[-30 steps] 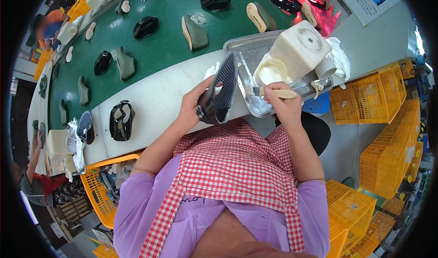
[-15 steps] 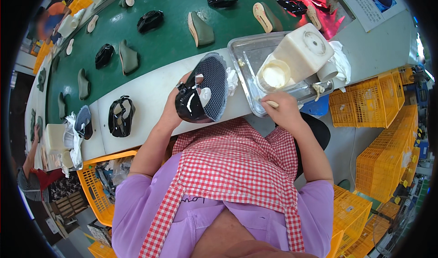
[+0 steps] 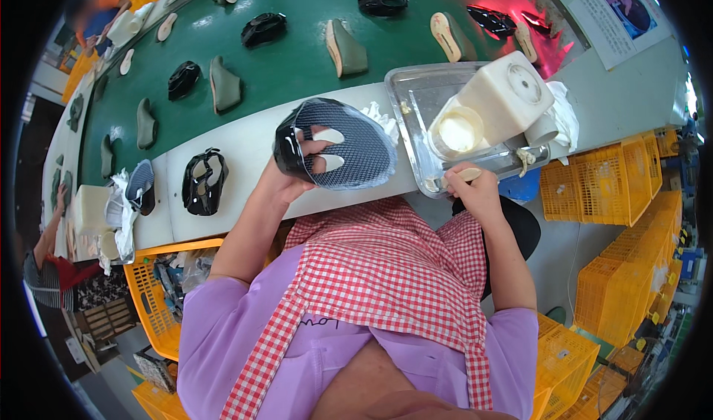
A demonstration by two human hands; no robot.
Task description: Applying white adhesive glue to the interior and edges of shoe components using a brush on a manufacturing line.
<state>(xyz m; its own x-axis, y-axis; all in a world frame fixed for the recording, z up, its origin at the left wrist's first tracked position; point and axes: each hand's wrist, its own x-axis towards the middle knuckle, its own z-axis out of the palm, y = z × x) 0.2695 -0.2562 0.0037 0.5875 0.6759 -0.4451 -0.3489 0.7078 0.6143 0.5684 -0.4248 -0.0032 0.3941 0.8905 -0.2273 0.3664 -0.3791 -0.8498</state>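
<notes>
My left hand [image 3: 288, 173] grips a glossy black shoe upper [image 3: 291, 141], fingers inside. Its dark mesh-textured underside [image 3: 364, 149] and pale-rimmed edge face up and right, and fingers show through the cutout openings. Pinched in my right hand [image 3: 475, 191] is a small brush with a pale wooden handle [image 3: 469, 174]; its bristles are hidden. That hand is at the near corner of a metal tray [image 3: 397, 93]. In the tray, a cup of white paste [image 3: 457, 132] stands against a white plastic container [image 3: 505, 86].
Another black upper [image 3: 204, 181] lies on the white ledge [image 3: 245, 123] to the left. Beyond, a green conveyor belt [image 3: 297, 63] carries wedge soles [image 3: 345, 52] and black uppers. Yellow crates [image 3: 601, 171] stand right. A co-worker's arm [image 3: 53, 223] reaches in at far left.
My left hand has turned the upper so its mesh underside shows more, and shifted it slightly right. My right hand has moved a little right and down with the brush.
</notes>
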